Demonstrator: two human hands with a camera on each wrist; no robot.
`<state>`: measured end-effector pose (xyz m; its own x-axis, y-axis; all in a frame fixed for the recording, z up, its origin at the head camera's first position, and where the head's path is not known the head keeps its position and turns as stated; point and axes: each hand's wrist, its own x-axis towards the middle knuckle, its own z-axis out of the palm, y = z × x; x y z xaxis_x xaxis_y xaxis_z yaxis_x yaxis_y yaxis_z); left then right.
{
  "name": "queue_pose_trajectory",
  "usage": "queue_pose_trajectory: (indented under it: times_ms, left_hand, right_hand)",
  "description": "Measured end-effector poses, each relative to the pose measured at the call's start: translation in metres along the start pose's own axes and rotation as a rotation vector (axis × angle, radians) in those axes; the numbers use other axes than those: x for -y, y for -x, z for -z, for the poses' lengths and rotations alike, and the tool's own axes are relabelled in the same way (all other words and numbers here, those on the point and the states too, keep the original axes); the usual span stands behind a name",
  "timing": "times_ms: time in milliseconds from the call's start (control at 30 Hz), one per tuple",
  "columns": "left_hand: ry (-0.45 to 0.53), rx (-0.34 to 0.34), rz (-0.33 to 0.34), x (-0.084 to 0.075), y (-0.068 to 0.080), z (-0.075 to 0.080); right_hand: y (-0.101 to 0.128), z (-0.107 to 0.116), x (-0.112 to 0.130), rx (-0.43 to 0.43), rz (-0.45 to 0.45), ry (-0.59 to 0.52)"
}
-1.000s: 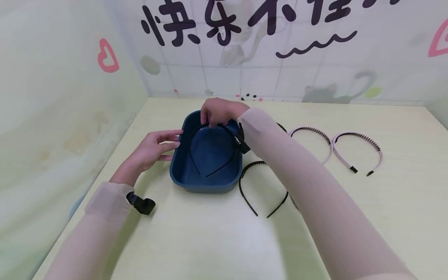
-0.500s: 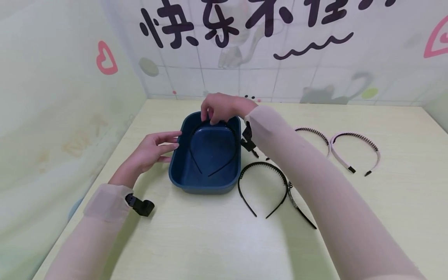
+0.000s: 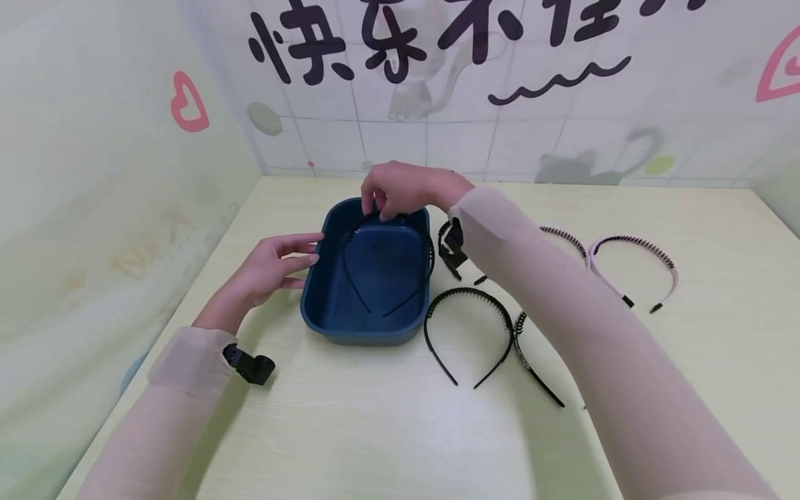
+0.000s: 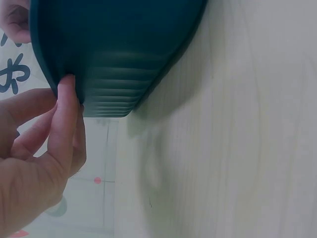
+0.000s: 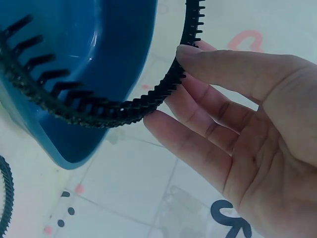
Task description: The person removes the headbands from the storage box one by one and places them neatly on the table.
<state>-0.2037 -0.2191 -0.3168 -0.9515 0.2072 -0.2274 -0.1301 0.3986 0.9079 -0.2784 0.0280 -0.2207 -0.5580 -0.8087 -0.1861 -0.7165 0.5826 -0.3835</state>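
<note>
My right hand [image 3: 400, 187] pinches the top of a black toothed headband [image 3: 430, 253] between thumb and fingers. The headband hangs over a deep blue basin [image 3: 365, 339], its two ends pointing down toward me. In the right wrist view, thumb and fingertips meet the band [image 5: 114, 118], whose teeth face inward. Beside the basin's left wall, my left hand [image 3: 269, 267] has its fingers extended, with fingertips right at the rim. The left wrist view shows one finger [image 4: 67, 91] lying against the basin's outer wall [image 4: 114, 54].
Right of the basin lies a black headband [image 3: 469, 290], with a sparkly black one [image 3: 540, 382] partly under my sleeve. Another black headband [image 3: 446, 260] is mostly hidden behind my wrist. Two pink headbands, one at far right [image 3: 673, 274], lie farther out. A printed backdrop [image 3: 350, 146] stands behind the table.
My right hand has shifted slightly right and up with the headband, whose ends have swung rightward over the basin. My left hand keeps its place at the rim.
</note>
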Motion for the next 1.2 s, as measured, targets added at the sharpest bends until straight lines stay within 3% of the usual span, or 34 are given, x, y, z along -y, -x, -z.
queue_pose_trajectory:
  times_ms: [667, 1200]
  left_hand:
    - [-0.011, 0.000, -0.005, -0.001, 0.000, 0.000]
    - [-0.011, -0.004, -0.003, 0.001, 0.000, -0.001]
  right_hand:
    - [0.035, 0.008, 0.006, 0.016, -0.002, 0.103]
    - [0.064, 0.002, -0.006, 0.002, -0.041, 0.106]
